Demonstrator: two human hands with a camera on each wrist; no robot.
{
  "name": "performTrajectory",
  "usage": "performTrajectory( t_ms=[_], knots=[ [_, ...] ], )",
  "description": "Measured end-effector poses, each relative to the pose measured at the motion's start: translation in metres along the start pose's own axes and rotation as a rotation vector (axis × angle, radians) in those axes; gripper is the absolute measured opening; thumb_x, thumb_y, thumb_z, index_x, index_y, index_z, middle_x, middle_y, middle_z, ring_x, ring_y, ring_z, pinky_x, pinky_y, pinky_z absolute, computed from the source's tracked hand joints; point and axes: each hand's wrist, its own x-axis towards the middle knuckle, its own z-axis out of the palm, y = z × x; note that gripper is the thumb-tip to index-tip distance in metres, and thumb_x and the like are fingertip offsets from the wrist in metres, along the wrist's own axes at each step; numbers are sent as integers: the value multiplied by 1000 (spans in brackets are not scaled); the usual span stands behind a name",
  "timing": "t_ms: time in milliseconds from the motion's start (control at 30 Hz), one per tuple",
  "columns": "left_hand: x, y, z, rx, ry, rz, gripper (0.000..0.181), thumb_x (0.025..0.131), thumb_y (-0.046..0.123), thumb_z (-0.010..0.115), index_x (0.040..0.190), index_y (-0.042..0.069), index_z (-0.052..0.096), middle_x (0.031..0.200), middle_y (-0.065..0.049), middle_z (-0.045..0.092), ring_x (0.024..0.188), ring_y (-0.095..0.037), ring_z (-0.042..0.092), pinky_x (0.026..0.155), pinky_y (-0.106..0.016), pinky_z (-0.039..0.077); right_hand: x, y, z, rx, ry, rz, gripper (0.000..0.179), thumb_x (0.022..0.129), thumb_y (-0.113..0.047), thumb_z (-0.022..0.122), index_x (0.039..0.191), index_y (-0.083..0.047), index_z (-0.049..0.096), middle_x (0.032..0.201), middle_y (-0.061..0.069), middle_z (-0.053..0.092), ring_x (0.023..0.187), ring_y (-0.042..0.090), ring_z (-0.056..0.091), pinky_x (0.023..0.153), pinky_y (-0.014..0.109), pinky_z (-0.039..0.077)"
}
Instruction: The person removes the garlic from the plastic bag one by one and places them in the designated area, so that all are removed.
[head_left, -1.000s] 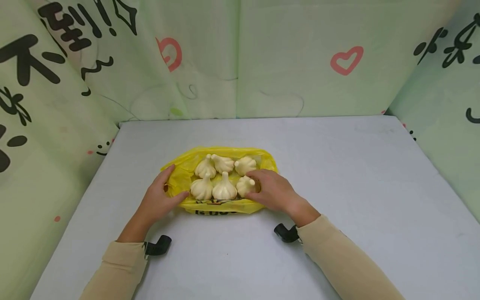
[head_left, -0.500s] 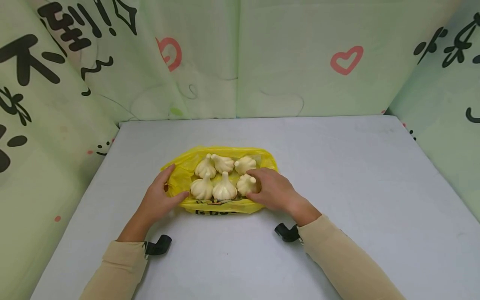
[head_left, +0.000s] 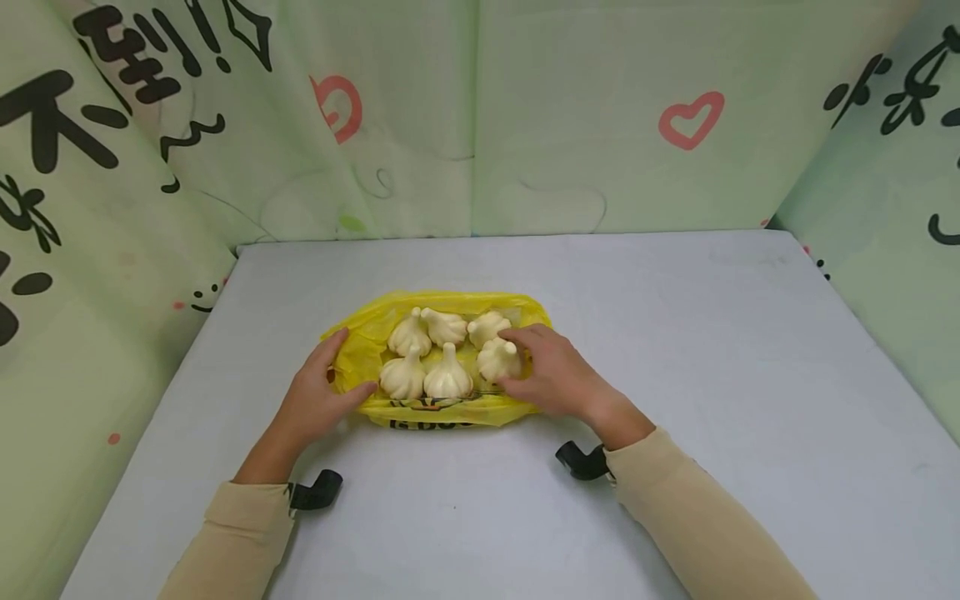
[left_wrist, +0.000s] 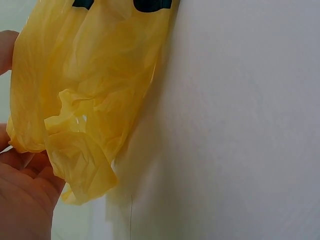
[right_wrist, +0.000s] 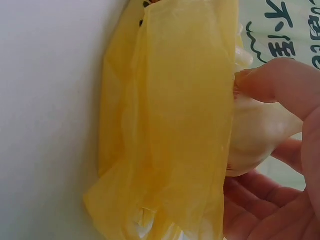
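A yellow plastic bag (head_left: 442,415) lies on the table with its mouth spread, and several whole garlic bulbs (head_left: 448,375) sit inside in two rows. My left hand (head_left: 322,396) grips the bag's left end, thumb at the near edge and fingers at the far side; in the left wrist view its fingers are partly behind the crumpled plastic (left_wrist: 82,160). At the right end, my right hand (head_left: 555,371) holds the nearest right garlic bulb (head_left: 498,358) between thumb and fingers. The right wrist view shows that bulb (right_wrist: 255,132) rising past the bag's edge, its lower side hidden by plastic.
The white table (head_left: 712,350) extends around the bag on every side. Green printed curtains (head_left: 570,117) stand behind it and to both sides. A black wrist camera mount (head_left: 318,492) juts from the left sleeve, another mount (head_left: 581,461) from the right.
My right hand has shifted slightly right and away from me, and the garlic bulb has moved with it, up over its earlier spot. My left hand and the bag stay nearly still.
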Motion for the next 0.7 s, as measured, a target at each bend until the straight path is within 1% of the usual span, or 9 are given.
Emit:
performTrajectory(
  t_ms=[100, 233, 433, 700],
  knots=[
    [0, 0, 0, 3, 0, -1, 87, 91, 22, 74, 156, -5, 23, 158, -27, 24, 138, -43, 34, 108, -58, 36, -1, 0, -3, 25, 19, -3, 61, 88, -24, 72, 142, 1, 53, 132, 19, 56, 110, 31, 55, 91, 47, 48],
    [0, 0, 0, 6, 1, -2, 87, 91, 23, 75, 156, -5, 23, 158, -27, 24, 137, -43, 35, 107, -58, 37, -3, 0, -6, 61, 49, -5, 61, 87, -21, 73, 141, 1, 53, 135, 19, 54, 111, 31, 55, 92, 45, 49],
    [0, 0, 0, 9, -1, 1, 87, 91, 23, 75, 156, -5, 23, 158, -27, 24, 139, -43, 34, 108, -58, 36, -5, 0, -10, 88, 89, -18, 57, 87, -20, 73, 137, 1, 55, 132, 17, 56, 107, 28, 56, 89, 42, 53],
    [0, 0, 0, 1, 0, 8, 87, 91, 22, 74, 155, -6, 23, 158, -27, 24, 138, -44, 34, 107, -59, 37, -6, 1, -15, 117, 116, -39, 55, 87, -18, 74, 136, 1, 56, 129, 17, 56, 103, 27, 56, 87, 44, 55]
  ],
)
